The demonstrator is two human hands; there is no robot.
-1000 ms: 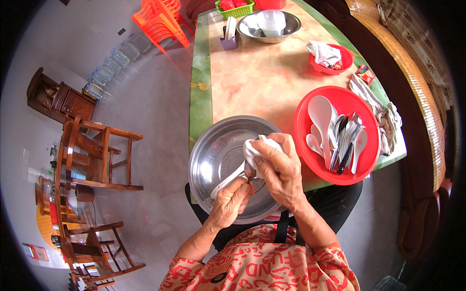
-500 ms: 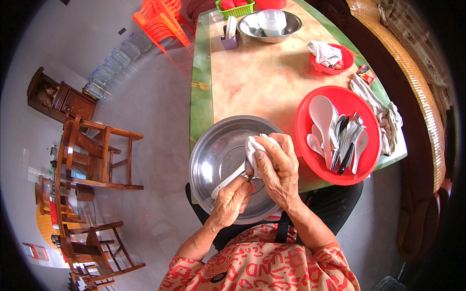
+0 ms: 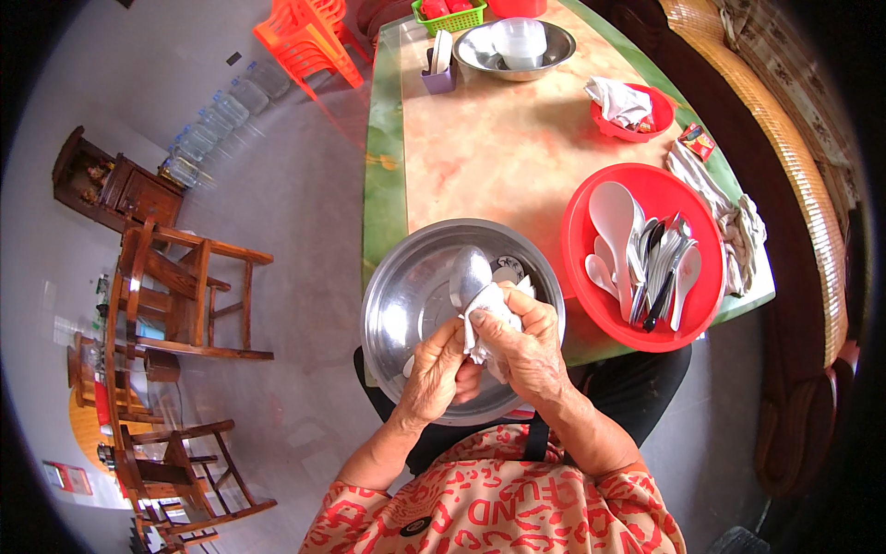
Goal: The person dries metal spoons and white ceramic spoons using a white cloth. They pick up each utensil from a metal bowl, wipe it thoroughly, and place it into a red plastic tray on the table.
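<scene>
A metal spoon is held bowl-up above a wide steel basin at the near edge of the table. My right hand is closed on a white cloth that wraps the spoon's neck, just below the bowl. Close beside it, my left hand is closed low on the spoon; the handle is hidden by fingers and cloth. Inside the basin, behind my right hand, part of a white piece with a dark pattern shows. To the right, a red tray holds a white ladle and several spoons.
Beyond the tray stand a red bowl with a white cloth and a crumpled cloth. Farther back are a steel bowl, a purple holder and a green basket. Wooden chairs stand on the left.
The spoon's bowl, earlier inside the cloth, now points up and away, uncovered. The cloth has slid down to its neck. My left hand has shifted slightly; the white handle below is mostly hidden.
</scene>
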